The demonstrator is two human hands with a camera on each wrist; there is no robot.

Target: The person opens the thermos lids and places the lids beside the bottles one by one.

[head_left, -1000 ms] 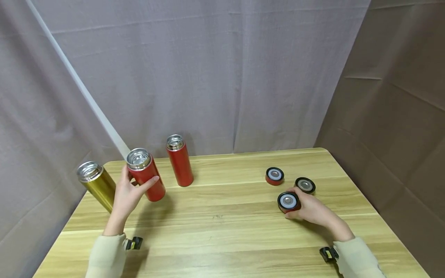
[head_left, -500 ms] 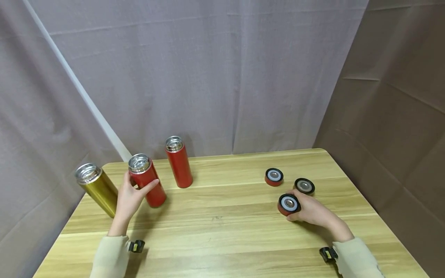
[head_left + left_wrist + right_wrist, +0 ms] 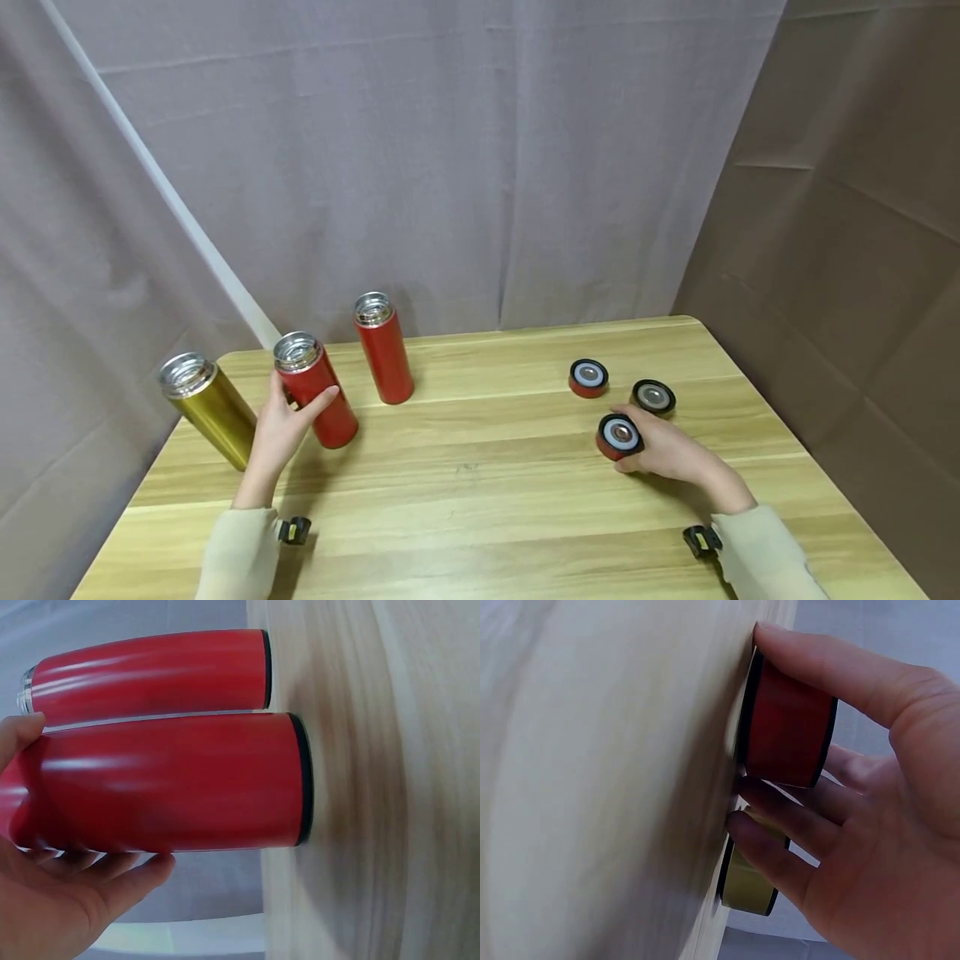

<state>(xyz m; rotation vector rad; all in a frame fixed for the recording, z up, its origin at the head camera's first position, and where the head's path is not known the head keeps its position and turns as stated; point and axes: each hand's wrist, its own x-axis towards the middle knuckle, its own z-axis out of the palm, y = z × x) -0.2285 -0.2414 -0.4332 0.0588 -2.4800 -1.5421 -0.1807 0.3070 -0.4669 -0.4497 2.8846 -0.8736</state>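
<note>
My left hand (image 3: 279, 429) grips a red thermos bottle (image 3: 318, 396) that has no lid on it. Its thumb lies on one side and the fingers on the other, as the left wrist view shows. The bottle (image 3: 180, 784) stands upright with its black base at the tabletop. On the right side of the table, my right hand (image 3: 667, 446) holds a red lid (image 3: 618, 438) between thumb and fingers, inner side up. In the right wrist view the thumb presses one side of this lid (image 3: 789, 727); a gold lid (image 3: 751, 877) is just beyond the fingers.
A gold thermos bottle (image 3: 213, 417) stands left of my left hand, and a second red bottle (image 3: 387, 357) behind it to the right. Another red lid (image 3: 588, 379) and the gold lid (image 3: 653, 397) lie behind my right hand. Grey curtain (image 3: 420, 167) hangs behind the wooden table (image 3: 480, 500).
The left hand has brought its red bottle slightly down and nearer to me, straightening it a little. My right hand, with the red lid, has barely moved.
</note>
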